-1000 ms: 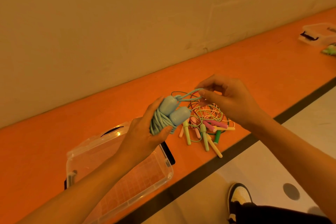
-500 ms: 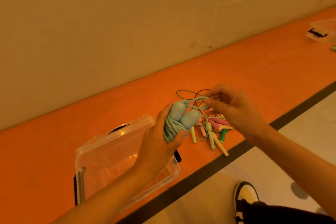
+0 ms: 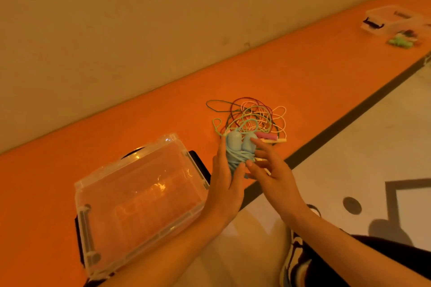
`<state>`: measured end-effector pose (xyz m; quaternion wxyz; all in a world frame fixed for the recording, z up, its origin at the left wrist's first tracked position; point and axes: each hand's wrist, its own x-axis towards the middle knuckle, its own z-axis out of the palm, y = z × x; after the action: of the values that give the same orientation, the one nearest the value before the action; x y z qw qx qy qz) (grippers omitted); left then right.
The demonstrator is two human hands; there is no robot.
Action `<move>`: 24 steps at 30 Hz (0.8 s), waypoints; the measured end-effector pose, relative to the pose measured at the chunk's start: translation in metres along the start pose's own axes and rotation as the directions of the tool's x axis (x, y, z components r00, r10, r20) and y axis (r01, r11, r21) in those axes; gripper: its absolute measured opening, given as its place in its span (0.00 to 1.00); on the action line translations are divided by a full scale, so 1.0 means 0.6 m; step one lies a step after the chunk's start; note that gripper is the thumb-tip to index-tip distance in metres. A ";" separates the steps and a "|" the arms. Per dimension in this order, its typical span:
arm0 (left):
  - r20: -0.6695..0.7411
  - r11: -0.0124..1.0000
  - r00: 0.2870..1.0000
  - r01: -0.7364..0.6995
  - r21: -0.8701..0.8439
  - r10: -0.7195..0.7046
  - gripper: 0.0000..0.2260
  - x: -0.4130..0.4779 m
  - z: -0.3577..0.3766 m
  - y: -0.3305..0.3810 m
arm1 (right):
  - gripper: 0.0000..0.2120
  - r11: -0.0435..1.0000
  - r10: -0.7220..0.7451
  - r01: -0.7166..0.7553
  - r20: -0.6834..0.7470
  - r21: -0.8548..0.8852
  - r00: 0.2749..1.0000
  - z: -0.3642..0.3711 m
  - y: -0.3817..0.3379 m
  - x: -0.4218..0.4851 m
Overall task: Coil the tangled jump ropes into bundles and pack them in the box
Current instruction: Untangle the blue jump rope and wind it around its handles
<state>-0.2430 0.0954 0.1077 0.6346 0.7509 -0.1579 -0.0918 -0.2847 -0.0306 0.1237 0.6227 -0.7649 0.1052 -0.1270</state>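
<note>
At the near left, the clear box (image 3: 140, 196) sits on the orange ledge (image 3: 303, 72), and through its see-through walls nothing shows inside, so no bundle looks packed yet. Just right of it, the left hand (image 3: 227, 179) is wrapped around the blue rope bundle (image 3: 240, 149), thumb and fingers pressed against the coiled cord with both rounded handles poking up. A second ago the right hand (image 3: 275, 179) was up by the handles pinching the last loop of blue cord; now it has dropped beside the bundle with its fingers spread, touching the wrapped part but pinching nothing I can make out. A short loop stands above the handles. I judge the wrapping done or nearly so, which would leave this bundle ready to go into the box close on its left. Farther right and beyond the hands, the tangle of ropes (image 3: 254, 116) lies where it was, with pink and yellow handles at its near edge. Far right, another clear box (image 3: 391, 21) sits blurred.
</note>
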 end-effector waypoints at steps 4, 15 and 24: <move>0.033 0.998 0.998 0.061 0.007 -0.062 0.32 0.004 0.040 -0.052 | 0.25 0.998 0.058 -0.057 0.007 -0.036 0.998 -0.035 0.060 0.007; 0.135 0.948 0.938 0.314 0.058 -0.319 0.31 -0.002 0.093 -0.260 | 0.24 0.949 0.286 -0.260 0.141 -0.176 0.948 -0.040 0.300 0.036; 0.107 0.899 0.906 0.382 0.215 -0.410 0.32 -0.009 0.097 -0.401 | 0.24 0.906 0.408 -0.372 0.187 -0.200 0.893 0.006 0.443 0.047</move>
<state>-0.2387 0.0781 -0.1393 0.5147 0.8151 -0.0568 -0.2599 -0.2572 -0.0899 -0.1356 0.5804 -0.7845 0.1955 0.0970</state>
